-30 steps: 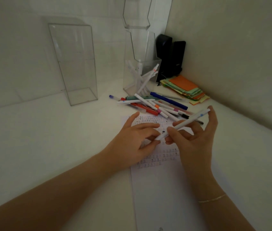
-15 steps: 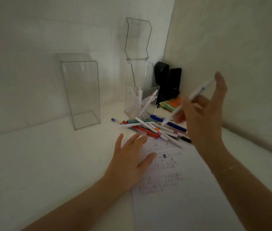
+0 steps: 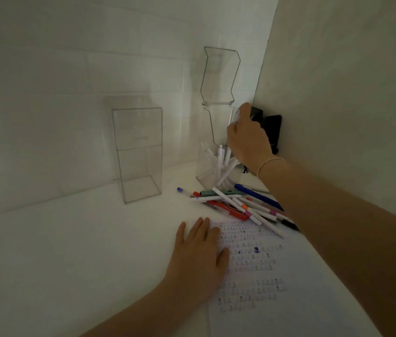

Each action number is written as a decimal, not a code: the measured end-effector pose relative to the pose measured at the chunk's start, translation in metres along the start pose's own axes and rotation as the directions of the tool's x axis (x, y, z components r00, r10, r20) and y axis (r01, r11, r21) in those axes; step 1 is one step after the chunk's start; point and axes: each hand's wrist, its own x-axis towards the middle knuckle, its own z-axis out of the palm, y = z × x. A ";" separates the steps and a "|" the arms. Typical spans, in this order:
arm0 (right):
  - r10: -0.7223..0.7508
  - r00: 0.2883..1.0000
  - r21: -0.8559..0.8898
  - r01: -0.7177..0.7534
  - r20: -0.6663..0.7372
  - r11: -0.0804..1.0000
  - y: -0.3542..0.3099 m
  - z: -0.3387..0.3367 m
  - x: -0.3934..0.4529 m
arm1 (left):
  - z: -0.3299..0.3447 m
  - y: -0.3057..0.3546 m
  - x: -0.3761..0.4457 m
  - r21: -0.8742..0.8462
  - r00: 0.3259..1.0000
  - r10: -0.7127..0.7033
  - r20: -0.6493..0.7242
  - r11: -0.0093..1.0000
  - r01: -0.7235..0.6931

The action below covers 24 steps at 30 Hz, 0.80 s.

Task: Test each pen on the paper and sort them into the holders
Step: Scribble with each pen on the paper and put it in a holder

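Note:
The paper, covered in rows of small test marks, lies on the white table, and my left hand rests flat on its left edge. My right hand is raised over the right clear holder, which has several white pens in it. A white pen is pinched in its fingers and mostly hidden behind the hand. A pile of loose pens in white, red, blue and green lies between the paper and that holder. The left clear holder has nothing in it.
Two black objects stand in the corner behind my right hand. Walls close off the table at the back and on the right. Bare white table stretches to the left of my left hand.
My right hand has carried the white pen from the paper up and back to above the right holder. My left hand let go of the pen and flattened on the paper.

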 end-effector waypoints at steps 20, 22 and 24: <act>-0.154 0.867 -0.169 0.261 0.473 0.951 0.028 0.025 -0.114 | 0.005 0.000 0.000 -0.001 1.000 -0.003 -0.027 1.000 0.003; -0.146 0.883 -0.208 0.261 0.446 0.943 0.027 0.030 -0.115 | 0.005 0.000 0.000 -0.008 1.000 -0.001 -0.023 1.000 0.001; -0.130 0.884 -0.249 0.263 0.448 0.932 0.026 0.033 -0.114 | 0.004 0.000 0.000 -0.015 1.000 -0.008 -0.019 1.000 0.008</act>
